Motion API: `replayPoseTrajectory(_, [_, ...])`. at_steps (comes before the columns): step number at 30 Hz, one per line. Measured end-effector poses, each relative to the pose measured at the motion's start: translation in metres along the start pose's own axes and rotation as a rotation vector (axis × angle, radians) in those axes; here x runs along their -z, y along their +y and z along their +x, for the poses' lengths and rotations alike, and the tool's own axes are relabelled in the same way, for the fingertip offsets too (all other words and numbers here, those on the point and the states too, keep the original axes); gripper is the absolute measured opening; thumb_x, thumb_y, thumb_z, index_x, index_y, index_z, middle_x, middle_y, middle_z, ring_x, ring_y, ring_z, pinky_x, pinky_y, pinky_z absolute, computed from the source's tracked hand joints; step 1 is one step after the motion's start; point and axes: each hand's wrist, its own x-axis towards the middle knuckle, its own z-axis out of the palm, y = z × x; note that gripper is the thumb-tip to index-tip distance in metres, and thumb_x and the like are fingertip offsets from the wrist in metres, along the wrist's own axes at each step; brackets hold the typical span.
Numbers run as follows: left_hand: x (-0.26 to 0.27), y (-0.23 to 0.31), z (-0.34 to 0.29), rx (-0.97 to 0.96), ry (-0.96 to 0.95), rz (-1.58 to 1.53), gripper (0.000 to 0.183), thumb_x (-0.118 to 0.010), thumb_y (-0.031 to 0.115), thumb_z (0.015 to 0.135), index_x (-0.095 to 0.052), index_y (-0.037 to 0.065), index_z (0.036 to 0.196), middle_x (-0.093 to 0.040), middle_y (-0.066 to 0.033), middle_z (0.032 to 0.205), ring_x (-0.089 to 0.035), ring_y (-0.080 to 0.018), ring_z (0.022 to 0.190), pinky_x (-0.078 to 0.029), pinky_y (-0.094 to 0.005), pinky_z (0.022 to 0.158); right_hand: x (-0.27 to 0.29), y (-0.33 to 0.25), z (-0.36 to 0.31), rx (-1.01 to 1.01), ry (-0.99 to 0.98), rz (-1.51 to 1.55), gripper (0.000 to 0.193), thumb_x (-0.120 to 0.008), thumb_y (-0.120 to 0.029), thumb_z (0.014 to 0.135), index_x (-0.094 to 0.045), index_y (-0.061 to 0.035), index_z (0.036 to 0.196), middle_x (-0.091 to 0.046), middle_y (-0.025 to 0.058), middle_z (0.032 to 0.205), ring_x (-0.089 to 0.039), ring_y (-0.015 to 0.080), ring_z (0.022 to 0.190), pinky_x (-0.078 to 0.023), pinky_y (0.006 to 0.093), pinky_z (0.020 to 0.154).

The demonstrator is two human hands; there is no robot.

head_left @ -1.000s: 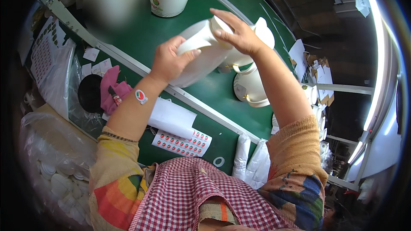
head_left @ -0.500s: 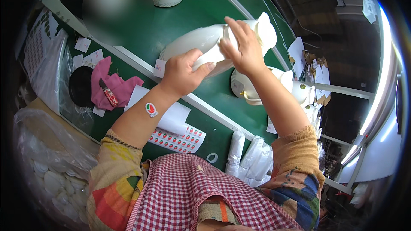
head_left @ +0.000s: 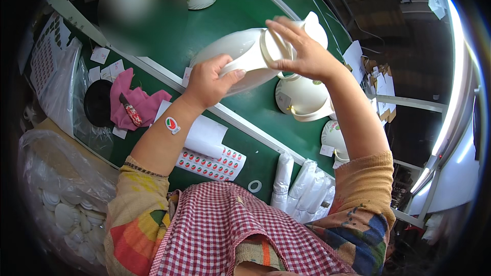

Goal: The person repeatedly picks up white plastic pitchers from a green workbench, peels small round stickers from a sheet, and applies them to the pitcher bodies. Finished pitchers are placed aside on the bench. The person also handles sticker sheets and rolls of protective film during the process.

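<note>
A glossy white jug (head_left: 230,46) is tilted over the green table, its spouted top toward the right. My left hand (head_left: 208,79) is closed round its handle, thumb along the near side. At the jug's neck, beside a raised white collar (head_left: 267,47), is my right hand (head_left: 307,53). Its fingers are stretched out and apart, slightly blurred, with the thumb close to the collar. Part of the spouted top is hidden behind that hand. A small red and green sticker (head_left: 172,124) is on my left forearm.
More white jugs (head_left: 304,94) stand to the right and at the far side. Nearer lie a sticker sheet (head_left: 212,166), a pink cloth (head_left: 125,97) with a knife (head_left: 131,111), a white ring (head_left: 254,186) and plastic rolls (head_left: 281,181). A metal strip (head_left: 245,122) crosses the table.
My right hand has turned at the neck, its thumb now lower and its forearm farther right. The collar shows more plainly. My left hand, still on the handle, has shifted slightly left.
</note>
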Motion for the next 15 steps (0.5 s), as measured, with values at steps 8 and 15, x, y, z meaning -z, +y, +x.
replayPoseTrajectory(8, [0.016, -0.011, -0.003, 0.075, -0.007, -0.171, 0.022, -0.069, 0.023, 0.084, -0.064, 0.002, 0.083, -0.065, -0.0094, 0.074, -0.058, -0.0128, 0.067, -0.048, -0.03, 0.062, -0.024, 0.008, 0.0, 0.219, 0.198, -0.101, 0.075, -0.064, -0.058, 0.076, -0.051, -0.0091, 0.131, -0.054, 0.0199, 0.123, -0.058, 0.0383, 0.105, -0.049, 0.0448, 0.088])
replayPoseTrajectory(15, [0.0, -0.019, -0.005, -0.095, 0.183, -0.107, 0.018, -0.067, 0.017, 0.087, -0.062, 0.0, 0.088, -0.062, -0.0016, 0.076, -0.054, -0.0071, 0.07, -0.046, -0.0251, 0.063, -0.046, -0.009, 0.016, 0.171, 0.376, 0.049, 0.062, -0.059, -0.049, 0.08, -0.054, -0.0094, 0.127, -0.051, 0.0204, 0.121, -0.053, 0.0403, 0.104, -0.047, 0.0468, 0.089])
